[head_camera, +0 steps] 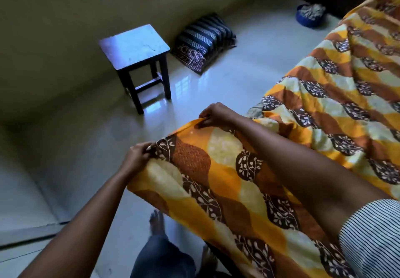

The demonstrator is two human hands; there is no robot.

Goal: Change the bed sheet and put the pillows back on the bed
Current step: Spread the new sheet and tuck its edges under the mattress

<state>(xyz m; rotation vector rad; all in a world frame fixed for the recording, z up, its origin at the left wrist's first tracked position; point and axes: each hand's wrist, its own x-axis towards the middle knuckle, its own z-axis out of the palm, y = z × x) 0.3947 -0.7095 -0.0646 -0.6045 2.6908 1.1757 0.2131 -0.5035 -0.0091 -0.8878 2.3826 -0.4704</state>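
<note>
The spreading of the patterned bed sheet is judged to be the step in hand: its near edge is pinched by the left hand and the right hand, fingers curled on the hem, while the rest is draped over the bed. Pulling taut and tucking are called for next (creases show farther up). The striped pillows, stacked on the floor beside a wooden stool, are not yet returned.
</note>
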